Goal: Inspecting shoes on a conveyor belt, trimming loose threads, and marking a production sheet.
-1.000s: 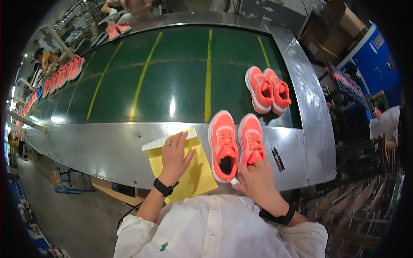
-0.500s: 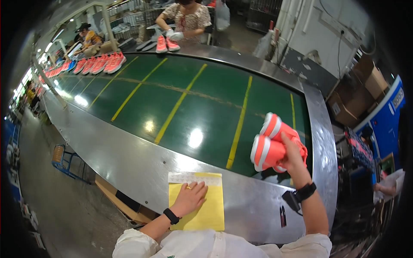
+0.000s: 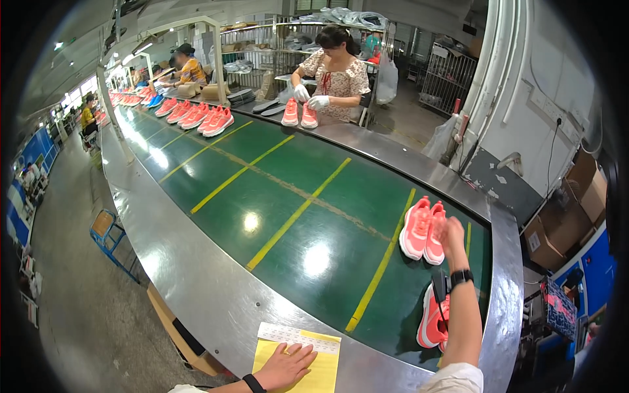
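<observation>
Two coral sneakers with white soles stand upright side by side on the green conveyor belt: a left sneaker (image 3: 415,229) and a right sneaker (image 3: 434,239). My right hand (image 3: 453,237) is at the right sneaker's side; its fingers are blurred and partly hidden, so their grip is unclear. Nearer to me, more coral footwear (image 3: 431,321) lies on the belt, partly covered by my right forearm and the black device at my wrist. With fingers spread, my left hand (image 3: 288,365) rests flat on a yellow pad (image 3: 265,357) with a white printed strip on top.
A metal rim (image 3: 196,288) borders the belt (image 3: 295,190), which has yellow cross lines. Across it, a gloved co-worker (image 3: 337,78) handles another coral pair (image 3: 299,114). Several sneakers (image 3: 196,116) stand farther left. A blue stool (image 3: 111,236) stands on the floor; cardboard boxes (image 3: 557,226) are at right.
The coral sneakers, earlier held tilted in my right hand, now stand on the belt farther from me. My right arm has reached forward. The view has shifted, revealing more footwear near my forearm.
</observation>
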Available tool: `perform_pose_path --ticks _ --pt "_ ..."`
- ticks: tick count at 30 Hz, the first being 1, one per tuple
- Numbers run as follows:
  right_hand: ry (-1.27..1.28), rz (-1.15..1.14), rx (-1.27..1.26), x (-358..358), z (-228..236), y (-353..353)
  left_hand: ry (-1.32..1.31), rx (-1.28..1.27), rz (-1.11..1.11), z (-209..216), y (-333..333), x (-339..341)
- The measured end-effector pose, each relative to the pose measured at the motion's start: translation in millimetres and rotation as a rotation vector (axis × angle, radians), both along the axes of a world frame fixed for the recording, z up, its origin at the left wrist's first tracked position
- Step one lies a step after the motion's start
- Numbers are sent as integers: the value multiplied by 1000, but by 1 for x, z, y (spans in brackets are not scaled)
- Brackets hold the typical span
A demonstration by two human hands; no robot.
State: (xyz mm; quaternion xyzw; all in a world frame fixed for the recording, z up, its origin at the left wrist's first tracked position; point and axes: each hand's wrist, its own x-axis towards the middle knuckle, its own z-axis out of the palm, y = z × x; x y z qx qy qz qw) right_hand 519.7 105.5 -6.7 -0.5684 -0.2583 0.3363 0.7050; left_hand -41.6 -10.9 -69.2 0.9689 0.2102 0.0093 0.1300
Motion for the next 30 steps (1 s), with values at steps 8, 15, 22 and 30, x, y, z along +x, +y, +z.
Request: perform_pose_path --ticks 8,15,22,30 --pt "-1348 -91 -736 -115 -12 -210 60 61 -3 -7 3 0" --pt "-1488 -24 -1174 -128 -64 -265 2 113 -29 -10 5 16" --pt "-1278 190 -1126 -139 -23 -242 -63 166 -3 -16 -4 22" --pt "-1065 119 -711 -306 42 -284 49 18 -49 -6 0 30"
